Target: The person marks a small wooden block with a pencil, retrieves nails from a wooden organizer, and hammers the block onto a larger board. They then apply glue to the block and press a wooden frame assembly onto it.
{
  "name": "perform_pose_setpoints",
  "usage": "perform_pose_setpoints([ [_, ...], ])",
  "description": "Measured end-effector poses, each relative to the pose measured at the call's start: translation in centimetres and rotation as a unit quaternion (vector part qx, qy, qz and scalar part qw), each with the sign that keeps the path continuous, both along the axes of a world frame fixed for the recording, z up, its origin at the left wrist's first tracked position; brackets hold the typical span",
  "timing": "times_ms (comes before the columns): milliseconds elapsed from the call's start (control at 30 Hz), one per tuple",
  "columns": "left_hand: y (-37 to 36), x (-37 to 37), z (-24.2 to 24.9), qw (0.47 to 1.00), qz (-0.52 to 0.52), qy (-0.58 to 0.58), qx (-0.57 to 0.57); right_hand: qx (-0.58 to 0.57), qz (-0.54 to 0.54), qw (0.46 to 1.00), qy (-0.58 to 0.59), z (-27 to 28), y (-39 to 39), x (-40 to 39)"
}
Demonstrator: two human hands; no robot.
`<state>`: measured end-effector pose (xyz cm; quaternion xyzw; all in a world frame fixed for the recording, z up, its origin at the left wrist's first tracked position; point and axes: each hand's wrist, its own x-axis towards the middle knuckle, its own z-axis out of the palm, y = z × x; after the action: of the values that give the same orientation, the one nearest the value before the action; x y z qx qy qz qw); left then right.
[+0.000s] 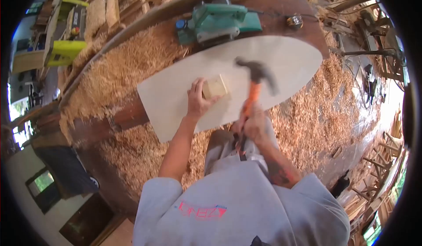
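Note:
My left hand (200, 100) is closed around the left and lower sides of a small pale wooden block (215, 87), which rests on a large pale board (281, 55) with one rounded end. My right hand (255, 124) grips the orange handle of a hammer (252, 94). The dark hammer head is raised over the board to the right of the block, apart from it and blurred by motion. Beneath my right hand, a dark part of the handle shows near my lap.
A green electric planer (222, 22) sits beyond the board on a brown wooden surface (281, 9), with a small round object (294, 22) to its right. Wood shavings (307, 127) lie all around. A green-and-black tool (72, 30) is at the upper left.

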<state>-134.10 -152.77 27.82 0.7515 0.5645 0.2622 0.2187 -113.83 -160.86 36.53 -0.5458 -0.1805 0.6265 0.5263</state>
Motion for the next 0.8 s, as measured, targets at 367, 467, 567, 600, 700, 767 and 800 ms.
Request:
perform_pose_setpoints([
  [367,0.2,-0.5,-0.5,0.999,-0.006,0.006,0.038,-0.009,0.087,0.995,-0.053,-2.5,1.3,-0.5],
  [467,0.0,-0.1,0.3,1.0,0.003,0.003,0.011,0.214,-0.015,0.977,0.004,1.3,-0.6,2.0],
  [567,-0.1,-0.2,0.5,1.0,0.008,0.001,0.001,0.132,0.042,0.986,-0.096,-5.0,-1.5,-0.9],
  [600,0.0,-0.1,0.6,1.0,0.006,0.004,0.002,0.039,0.205,0.943,-0.259,-6.1,-0.8,-1.5],
  [700,0.4,-0.7,-0.7,1.0,-0.003,-0.024,0.013,0.043,0.196,0.951,-0.237,-0.9,1.7,-1.6],
  [767,-0.4,-0.3,-0.3,0.999,0.013,-0.027,-0.014,0.094,0.123,0.976,-0.155,0.6,-0.1,-0.5],
  [800,0.0,-0.3,0.2,0.999,0.015,-0.023,-0.023,0.137,0.121,0.982,-0.051,1.3,-0.8,0.7],
])
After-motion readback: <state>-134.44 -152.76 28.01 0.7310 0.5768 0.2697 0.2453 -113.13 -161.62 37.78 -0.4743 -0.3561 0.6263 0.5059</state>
